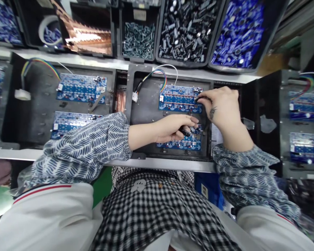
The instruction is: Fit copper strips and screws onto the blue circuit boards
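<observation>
Centre tray, head view: two blue circuit boards sit one above the other, with a multicoloured wire harness arching to a white connector at the left.
Upper circuit board: apparently part-populated; copper strips run across it and small dark parts crowd its upper right corner, while the round outlines along its near edge look bare.
Right hand: thumb and fingers pinched narrow on a small dark component at that board's right end (whether it is seated cannot be told).
Left hand: fingers curled over a few black capacitors, above the lower board.
Lower circuit board: largely hidden by the left hand, its degree of completion unclear.
Right-hand tray boards: seemingly further along, with blue capacitors lining the near edge.
Left-hand tray boards: no copper strips evident, so judged less advanced.
Bins beyond: loose copper strips, a heap of black capacitors and a heap of blue capacitors stand in stock.
</observation>
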`<state>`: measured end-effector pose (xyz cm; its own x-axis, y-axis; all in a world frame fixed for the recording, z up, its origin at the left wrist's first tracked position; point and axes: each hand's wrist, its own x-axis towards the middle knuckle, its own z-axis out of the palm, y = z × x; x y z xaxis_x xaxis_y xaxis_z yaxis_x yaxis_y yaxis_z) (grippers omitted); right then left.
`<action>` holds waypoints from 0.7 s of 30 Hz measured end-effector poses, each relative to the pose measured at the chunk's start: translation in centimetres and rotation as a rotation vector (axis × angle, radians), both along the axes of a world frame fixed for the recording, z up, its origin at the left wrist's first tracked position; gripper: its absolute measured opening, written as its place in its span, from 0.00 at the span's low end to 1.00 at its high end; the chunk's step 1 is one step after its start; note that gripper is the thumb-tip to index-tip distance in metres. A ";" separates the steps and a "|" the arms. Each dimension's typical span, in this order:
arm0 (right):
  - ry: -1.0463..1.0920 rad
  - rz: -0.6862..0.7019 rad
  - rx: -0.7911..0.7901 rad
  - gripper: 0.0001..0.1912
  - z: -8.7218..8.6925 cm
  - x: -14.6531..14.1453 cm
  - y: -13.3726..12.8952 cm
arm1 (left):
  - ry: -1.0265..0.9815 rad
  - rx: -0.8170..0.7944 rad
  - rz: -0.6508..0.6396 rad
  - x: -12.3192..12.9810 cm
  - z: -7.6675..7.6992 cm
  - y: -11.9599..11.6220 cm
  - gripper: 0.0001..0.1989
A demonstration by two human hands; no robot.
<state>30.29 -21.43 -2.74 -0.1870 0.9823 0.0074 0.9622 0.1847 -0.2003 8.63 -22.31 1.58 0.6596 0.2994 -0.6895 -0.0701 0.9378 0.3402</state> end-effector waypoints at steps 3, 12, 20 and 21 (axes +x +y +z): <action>-0.043 0.010 0.005 0.18 0.3 -0.2 -0.1 | 0.005 -0.024 0.011 0.0 -0.1 0.2 0.09; -0.060 -0.063 -0.078 0.18 0.4 -0.9 -0.2 | -0.022 -0.079 0.110 -0.1 -0.3 0.4 0.10; -0.079 -0.071 0.064 0.15 -0.4 -1.1 -0.5 | 0.002 -0.136 0.164 -0.2 -0.5 0.6 0.12; -0.082 -0.067 0.074 0.15 -0.5 -1.1 -0.4 | -0.002 -0.132 0.166 -0.3 -0.6 0.6 0.12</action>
